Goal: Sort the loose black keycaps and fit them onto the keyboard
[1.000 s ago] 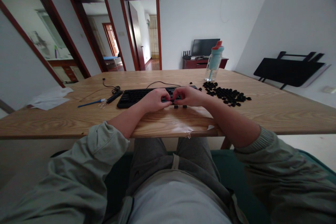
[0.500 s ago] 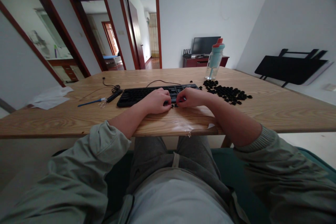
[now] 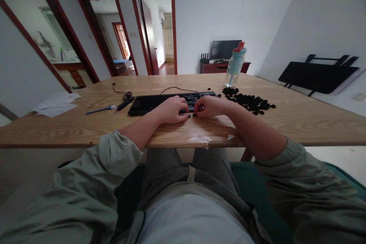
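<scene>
A black keyboard point(image 3: 145, 103) lies across the wooden table in front of me, its right part mostly behind my hands. My left hand point(image 3: 173, 109) rests at its front edge, fingers curled and thumb tip against a small black keycap point(image 3: 189, 116). Just to the right, my right hand point(image 3: 210, 106) is closed in a pinch, with another black keycap point(image 3: 195, 114) at its fingertips, low over the tabletop. A small gap separates the two hands. To the right of the keyboard spreads a pile of loose black keycaps point(image 3: 251, 101).
Left of the keyboard lie a blue-handled brush point(image 3: 100, 110), a dark slim tool point(image 3: 125, 103) and a coiled cable point(image 3: 126, 94). White paper point(image 3: 57, 105) sits at the table's left. A clear bottle with a red top point(image 3: 235, 66) stands behind the keycap pile.
My right hand has shifted slightly to the right, and the gap between my fingertips is a little wider. The view has turned very slightly; the keyboard and pile stay put.
</scene>
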{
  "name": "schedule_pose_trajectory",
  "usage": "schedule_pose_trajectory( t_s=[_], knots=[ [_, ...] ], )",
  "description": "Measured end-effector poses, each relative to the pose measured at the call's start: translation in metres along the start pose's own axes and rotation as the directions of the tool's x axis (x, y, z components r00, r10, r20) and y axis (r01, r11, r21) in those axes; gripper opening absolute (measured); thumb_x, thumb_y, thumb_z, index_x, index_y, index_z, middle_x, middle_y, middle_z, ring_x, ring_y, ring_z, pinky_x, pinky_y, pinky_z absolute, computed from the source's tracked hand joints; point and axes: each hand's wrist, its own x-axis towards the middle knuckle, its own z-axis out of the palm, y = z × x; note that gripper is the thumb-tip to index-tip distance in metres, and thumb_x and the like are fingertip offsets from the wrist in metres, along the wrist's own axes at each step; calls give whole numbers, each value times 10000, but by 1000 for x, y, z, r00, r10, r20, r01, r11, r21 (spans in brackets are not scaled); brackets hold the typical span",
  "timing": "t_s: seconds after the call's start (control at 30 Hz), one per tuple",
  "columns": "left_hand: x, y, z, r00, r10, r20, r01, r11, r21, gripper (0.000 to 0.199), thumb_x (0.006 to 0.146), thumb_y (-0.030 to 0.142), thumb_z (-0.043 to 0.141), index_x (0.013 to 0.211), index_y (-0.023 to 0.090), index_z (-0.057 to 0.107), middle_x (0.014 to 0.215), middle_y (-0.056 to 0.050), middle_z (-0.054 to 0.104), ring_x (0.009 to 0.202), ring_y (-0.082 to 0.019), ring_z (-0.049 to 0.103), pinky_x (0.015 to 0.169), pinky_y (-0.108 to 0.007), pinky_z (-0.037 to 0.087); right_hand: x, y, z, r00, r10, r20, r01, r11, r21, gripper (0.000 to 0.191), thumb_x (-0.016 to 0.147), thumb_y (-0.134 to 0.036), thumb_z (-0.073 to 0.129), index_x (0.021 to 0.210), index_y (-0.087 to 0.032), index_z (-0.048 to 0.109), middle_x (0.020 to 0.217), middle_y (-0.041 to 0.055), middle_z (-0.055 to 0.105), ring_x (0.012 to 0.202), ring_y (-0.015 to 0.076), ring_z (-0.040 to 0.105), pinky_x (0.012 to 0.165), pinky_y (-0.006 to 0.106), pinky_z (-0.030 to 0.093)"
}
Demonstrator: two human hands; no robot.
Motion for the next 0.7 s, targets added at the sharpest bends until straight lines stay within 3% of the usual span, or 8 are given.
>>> schedule_pose_trajectory(
  t_s=[0.37, 0.7],
  knots=[
    [2, -1, 3, 999, 27, 20, -28, 998, 57, 245, 883, 337, 577, 850, 193, 773, 912, -84, 671, 872, -217, 579, 857, -363, 449, 0, -2, 0, 1000, 5, 12, -6, 999, 42, 125, 707, -250, 618, 783, -194, 699, 725, -2, 681, 631, 138, 543, 596, 260, 396],
    [0, 0, -1, 1000, -8, -4, 8, 1000, -13, 219, 860, 305, 594, 936, 192, 766, 999, -85, 669, 964, -226, 599, 917, -355, 453, -1, 0, 0, 1000, -21, 10, 20, 999, 47, 163, 722, -257, 619, 830, -178, 712, 734, 8, 681, 640, 139, 548, 594, 255, 389]
  ],
)
